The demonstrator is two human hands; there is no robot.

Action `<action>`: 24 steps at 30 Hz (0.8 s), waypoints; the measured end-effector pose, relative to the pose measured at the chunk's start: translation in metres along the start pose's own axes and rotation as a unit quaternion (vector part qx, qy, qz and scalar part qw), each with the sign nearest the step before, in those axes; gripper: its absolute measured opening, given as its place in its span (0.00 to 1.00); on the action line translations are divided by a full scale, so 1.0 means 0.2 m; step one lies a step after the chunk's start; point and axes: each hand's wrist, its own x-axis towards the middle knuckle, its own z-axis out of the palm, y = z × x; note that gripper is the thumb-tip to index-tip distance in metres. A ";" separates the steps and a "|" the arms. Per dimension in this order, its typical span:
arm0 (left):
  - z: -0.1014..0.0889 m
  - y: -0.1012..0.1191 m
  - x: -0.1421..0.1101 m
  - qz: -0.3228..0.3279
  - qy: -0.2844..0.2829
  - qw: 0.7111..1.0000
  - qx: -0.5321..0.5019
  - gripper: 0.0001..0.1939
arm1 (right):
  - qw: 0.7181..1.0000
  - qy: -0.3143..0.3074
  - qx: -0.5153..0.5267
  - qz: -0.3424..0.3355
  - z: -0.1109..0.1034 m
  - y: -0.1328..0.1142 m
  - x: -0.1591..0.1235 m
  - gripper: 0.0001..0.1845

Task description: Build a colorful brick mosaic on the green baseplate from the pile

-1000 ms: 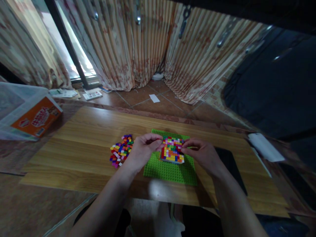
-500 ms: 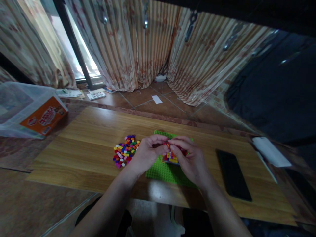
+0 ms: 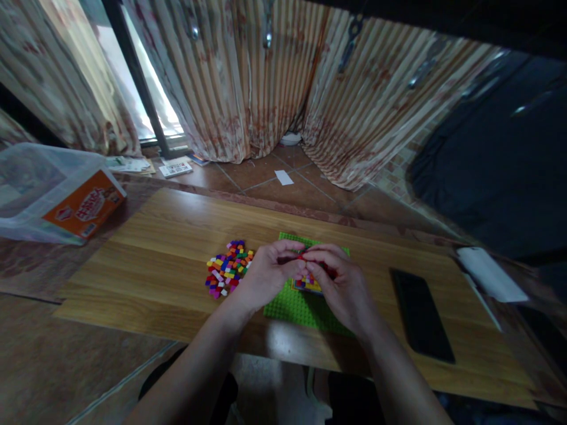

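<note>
My left hand (image 3: 272, 274) and my right hand (image 3: 341, 280) meet fingertip to fingertip over a green studded baseplate (image 3: 295, 307). Both are closed in a pinch around a small red toy brick (image 3: 301, 256), mostly covered by the fingers. Just beneath them, a low block of toy bricks (image 3: 308, 282) in yellow, red, orange and purple rests on the baseplate; its far side is hidden by my right hand. Left of my left hand lies a loose pile of small coloured bricks (image 3: 228, 268).
The wooden table (image 3: 146, 260) carries a black phone (image 3: 422, 316) to the right. Beyond its right end are a white flat object (image 3: 489, 274) and a thin pale stick. A clear plastic bin (image 3: 57, 189) with an orange label stands at the left. Curtains (image 3: 274, 88) hang behind.
The view has shifted slightly, so the whole scene sits a little further right. My hands stay pinched together over the block, with the fingertips drawn slightly closer.
</note>
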 end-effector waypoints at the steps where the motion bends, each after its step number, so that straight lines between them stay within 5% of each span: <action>1: 0.00 0.00 0.00 0.001 -0.001 1.000 0.001 0.17 | 1.000 -0.002 -0.001 0.000 0.00 0.00 0.00 0.08; 15: 0.01 0.03 -0.01 -0.028 0.001 1.000 0.002 0.13 | 0.999 0.008 -0.017 -0.027 -0.01 0.01 0.00 0.07; 24: -0.04 0.00 0.03 0.021 0.066 0.995 0.069 0.06 | 0.996 0.019 0.019 0.085 -0.19 0.13 0.00 0.06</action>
